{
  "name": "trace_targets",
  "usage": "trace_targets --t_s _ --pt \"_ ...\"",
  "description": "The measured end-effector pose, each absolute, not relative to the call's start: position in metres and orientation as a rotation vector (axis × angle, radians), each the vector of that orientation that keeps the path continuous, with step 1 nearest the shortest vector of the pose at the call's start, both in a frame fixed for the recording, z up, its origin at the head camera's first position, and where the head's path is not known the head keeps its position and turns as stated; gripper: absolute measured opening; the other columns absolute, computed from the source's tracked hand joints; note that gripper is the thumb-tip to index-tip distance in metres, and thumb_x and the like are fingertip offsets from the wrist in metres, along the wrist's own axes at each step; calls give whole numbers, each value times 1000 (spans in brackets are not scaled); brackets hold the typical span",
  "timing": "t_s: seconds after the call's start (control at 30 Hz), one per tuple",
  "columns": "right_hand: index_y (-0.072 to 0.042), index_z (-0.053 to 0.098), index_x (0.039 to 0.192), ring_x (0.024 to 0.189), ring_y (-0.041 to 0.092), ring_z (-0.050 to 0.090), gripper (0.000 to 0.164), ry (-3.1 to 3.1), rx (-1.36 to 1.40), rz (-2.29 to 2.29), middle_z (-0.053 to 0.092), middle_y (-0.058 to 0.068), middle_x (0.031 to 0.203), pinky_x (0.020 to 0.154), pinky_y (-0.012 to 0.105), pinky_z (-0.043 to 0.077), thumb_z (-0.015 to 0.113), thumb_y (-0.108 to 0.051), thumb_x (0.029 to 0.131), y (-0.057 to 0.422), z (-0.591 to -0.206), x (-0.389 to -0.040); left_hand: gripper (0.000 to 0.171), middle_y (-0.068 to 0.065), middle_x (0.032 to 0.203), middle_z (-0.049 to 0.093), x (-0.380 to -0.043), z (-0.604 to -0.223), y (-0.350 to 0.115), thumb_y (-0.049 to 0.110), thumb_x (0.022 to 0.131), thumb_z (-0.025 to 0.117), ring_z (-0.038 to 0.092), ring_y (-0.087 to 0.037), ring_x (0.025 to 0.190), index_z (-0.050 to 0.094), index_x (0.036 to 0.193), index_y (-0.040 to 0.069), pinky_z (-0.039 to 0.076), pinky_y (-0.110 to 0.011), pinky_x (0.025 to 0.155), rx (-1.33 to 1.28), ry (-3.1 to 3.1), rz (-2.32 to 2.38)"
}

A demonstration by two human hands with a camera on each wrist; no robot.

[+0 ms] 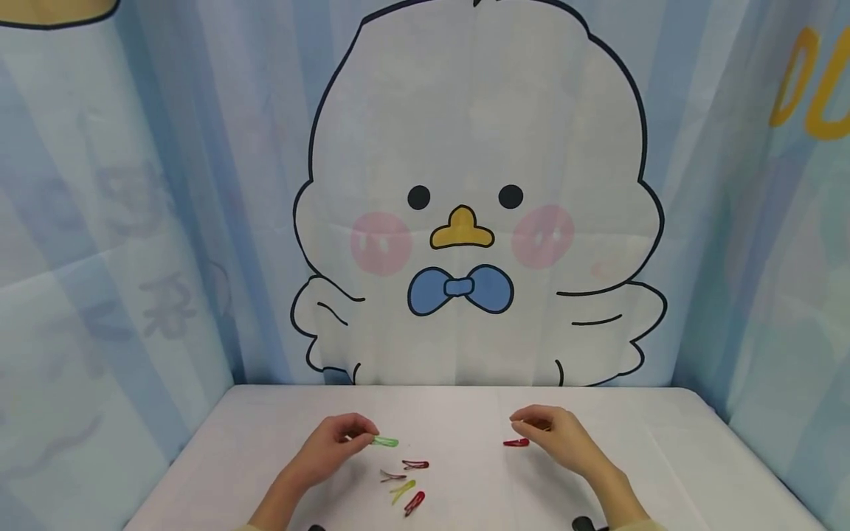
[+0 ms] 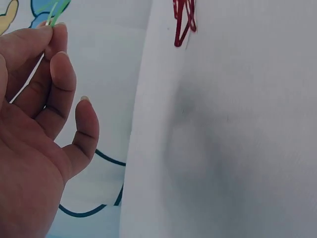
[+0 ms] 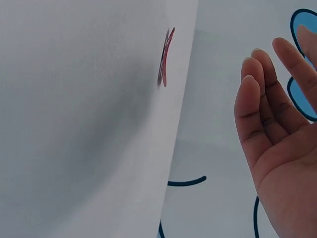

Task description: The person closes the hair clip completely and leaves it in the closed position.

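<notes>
The left hand (image 1: 333, 445) has a narrow grip: thumb and forefinger pinch one end of the green clip (image 1: 385, 442), a slim, glossy, slotted piece held out over the worktop (image 1: 465, 413). Its other fingers curve loosely, as the left wrist view shows. The right hand (image 1: 556, 436) has hold of nothing; its grip is relaxed, the fingers gently bent and, in the right wrist view, the thumb apart from them. Just beneath its fingertips, not touching them, lies the lone red clip (image 1: 516, 443), slender and shiny, with its thin strips slightly bowed (they part a little at the ends).

Between the hands, nearer the left one, four clips lie in a loose column. The upper red clip (image 1: 415, 464) is dark and glossy, its legs splayed. The brown clip (image 1: 393, 476) makes a thin, spiky V beside it. Below, the lime clip (image 1: 403, 492) spreads into a narrow fork, and the lower red clip (image 1: 415, 504) slants as a long rounded teardrop.

The worktop is white, matte and smooth, with rounded far corners and soft-edged shadows. Behind it hangs a creased, softly striped cloth (image 1: 265, 147) bearing a black-outlined chick (image 1: 474, 118) with a flat blue bow (image 1: 458, 287).
</notes>
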State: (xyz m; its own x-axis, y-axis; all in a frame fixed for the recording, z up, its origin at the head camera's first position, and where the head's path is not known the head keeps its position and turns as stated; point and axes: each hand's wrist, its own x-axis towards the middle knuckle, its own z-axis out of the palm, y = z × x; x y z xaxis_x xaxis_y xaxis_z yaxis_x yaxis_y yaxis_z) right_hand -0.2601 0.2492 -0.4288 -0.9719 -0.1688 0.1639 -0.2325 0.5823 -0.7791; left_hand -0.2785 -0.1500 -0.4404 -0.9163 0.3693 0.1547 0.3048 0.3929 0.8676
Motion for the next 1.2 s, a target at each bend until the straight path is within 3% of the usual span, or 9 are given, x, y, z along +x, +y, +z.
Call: trace_targets --t_s 0.23,0.47,0.8,1.2 --pt "-7 74 108 87 18 65 25 -2690 420 1392 71 0 100 73 29 53 71 -28 96 241 -426 -250 10 -2 94 68 -273 -444 -138 12 96 68 58 -21 83 71 102 5 49 -29 72 593 2535 1674" --pt "-7 72 112 88 27 69 26 -2647 443 1497 71 2 101 75 29 54 71 -28 96 227 -424 -243 12 -2 97 69 -268 -445 -127 14 96 68 60 -21 87 71 104 5 50 -30 76 555 2506 1745" --pt "-8 72 112 84 13 63 25 -2607 519 1431 68 -3 93 76 28 52 73 -25 94 210 -426 -239 14 -4 100 70 -259 -442 -113 12 97 67 61 -21 90 72 106 3 52 -30 79 524 2454 1846" --pt "-10 72 110 84 12 60 22 -2598 552 1448 66 -3 92 75 27 52 75 -23 92 192 -424 -232 18 -5 100 70 -251 -442 -92 13 96 68 61 -21 89 71 106 -1 52 -30 76 513 2383 1936"
